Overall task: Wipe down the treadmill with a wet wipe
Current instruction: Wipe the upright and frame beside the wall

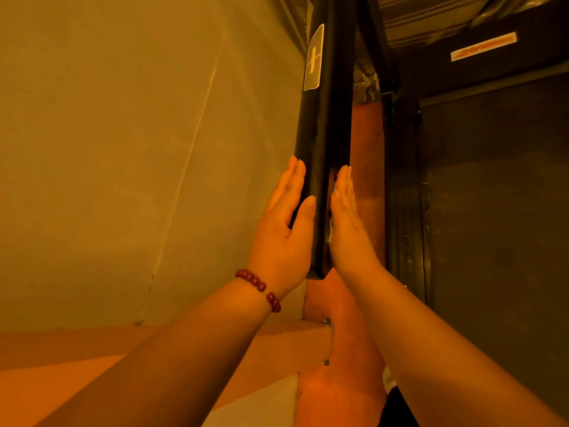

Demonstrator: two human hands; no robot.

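Note:
A black treadmill upright post (328,118) runs from the top of the view down to its lower end near the middle, with a pale sticker (313,58) on its face. My left hand (284,229), with a red bead bracelet on the wrist, lies flat against the post's left side, fingers straight and thumb on the front face. My right hand (346,223) presses flat on the post's right side, fingers straight. A thin pale edge of what may be the wet wipe (331,229) shows between the right palm and the post; most of it is hidden.
A plain wall (138,149) fills the left. The dark treadmill deck (498,180), with an orange label (483,46), stands on the right. Reddish floor (363,334) lies below the post, and a lighter step or ledge (92,365) sits at lower left.

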